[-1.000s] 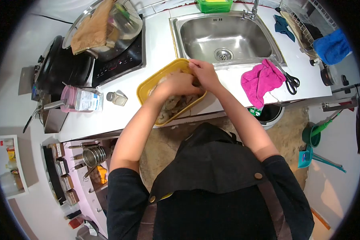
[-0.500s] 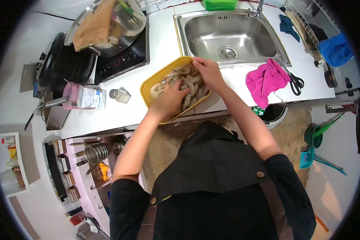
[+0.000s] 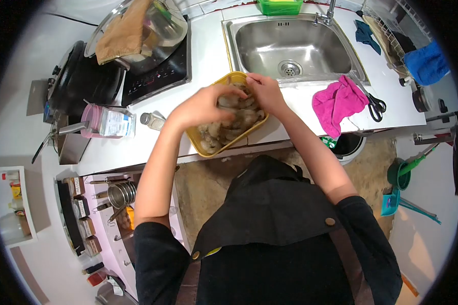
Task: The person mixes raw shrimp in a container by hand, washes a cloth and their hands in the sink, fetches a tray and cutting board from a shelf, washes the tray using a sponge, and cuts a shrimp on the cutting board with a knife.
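A yellow tray [image 3: 204,148] full of raw grey shrimp [image 3: 241,117] sits at the counter's front edge. My right hand [image 3: 268,95] grips the tray's far right rim, thumb and fingers closed on it. Over the left part of the shrimp is my left hand [image 3: 201,105], its fingers curved and spread apart from the thumb. Its fingertips are blurred by motion and reach in among the shrimp; I see no shrimp clearly held. A glass shaker jar [image 3: 152,121] with a grey lid stands just left of my left wrist.
Behind the tray is a steel sink [image 3: 310,48]. A pink cloth [image 3: 338,104] and black-handled scissors [image 3: 375,105] lie to the right. On the left are an induction cooktop [image 3: 163,76] with a pot and a pink container [image 3: 91,119]. Below the counter's right edge stands a bin [image 3: 348,147].
My left hand has lifted and moved left and away from my body, from deep in the shrimp to above the tray's left side. My right hand stays on the rim.
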Demonstrator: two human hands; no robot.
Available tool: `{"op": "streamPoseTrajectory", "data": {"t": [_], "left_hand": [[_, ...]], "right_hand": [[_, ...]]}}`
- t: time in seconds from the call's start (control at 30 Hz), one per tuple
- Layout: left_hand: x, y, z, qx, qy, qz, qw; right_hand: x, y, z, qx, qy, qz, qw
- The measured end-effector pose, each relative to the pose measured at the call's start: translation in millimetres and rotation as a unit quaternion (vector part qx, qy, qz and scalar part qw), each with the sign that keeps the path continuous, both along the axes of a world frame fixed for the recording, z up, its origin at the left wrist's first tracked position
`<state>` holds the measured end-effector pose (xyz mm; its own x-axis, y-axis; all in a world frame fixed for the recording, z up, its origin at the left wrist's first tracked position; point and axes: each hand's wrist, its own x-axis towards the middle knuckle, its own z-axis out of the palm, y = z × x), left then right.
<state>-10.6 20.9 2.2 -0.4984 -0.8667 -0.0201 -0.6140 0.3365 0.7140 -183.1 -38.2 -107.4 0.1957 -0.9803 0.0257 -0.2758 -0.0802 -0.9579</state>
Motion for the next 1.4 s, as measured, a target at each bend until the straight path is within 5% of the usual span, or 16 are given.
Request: {"op": "streamPoseTrajectory", "data": {"t": [0.03,0.17,0.27,0.3,0.53,0.73,0.87,0.9,1.03,1.3,1.4], "left_hand": [[6.5,-10.9,5.1,0.107,-0.044,0.027,0.993],[33.9,-21.6,-19.2,0.183,-0.237,0.006,0.954],[37.4,7.6,-40.7,0.085,-0.370,-0.014,0.925],[21.1,15.6,-26.9,0.146,-0.432,0.011,0.890],[11.3,44.2,-54.8,0.133,-0.260,0.170,0.941],[2.7,24.5,-19.1,0.056,-0.042,0.257,0.964],[-24.4,7.0,-1.6,0.081,-0.133,0.191,0.969],[-28.0,-2.1,-17.0,0.011,-0.191,0.070,0.979],[-37.6,-5.5,-45.2,0.071,-0.188,0.007,0.980],[10.0,33.4,-34.4,0.075,-0.153,0.132,0.977],[7.5,30.3,-17.8,0.023,-0.090,0.073,0.993]], "right_hand": [[-0.1,0.2,1.6,-0.001,-0.001,0.000,1.000],[0.9,-1.6,-2.1,-0.005,0.009,-0.004,1.000],[1.2,1.6,2.3,0.009,0.035,-0.026,0.999],[1.7,2.5,2.1,0.008,0.041,-0.035,0.999],[2.3,0.6,6.2,-0.001,0.061,-0.031,0.998],[1.1,2.0,5.5,-0.030,0.062,-0.032,0.997],[1.2,-0.8,1.9,-0.009,0.071,-0.022,0.997],[1.4,-0.3,3.4,-0.011,0.073,-0.021,0.997],[-1.0,1.5,12.4,0.001,0.063,-0.008,0.998],[0.9,1.4,5.7,-0.008,0.071,-0.030,0.997],[0.4,1.9,7.9,-0.005,0.075,-0.025,0.997]]}}
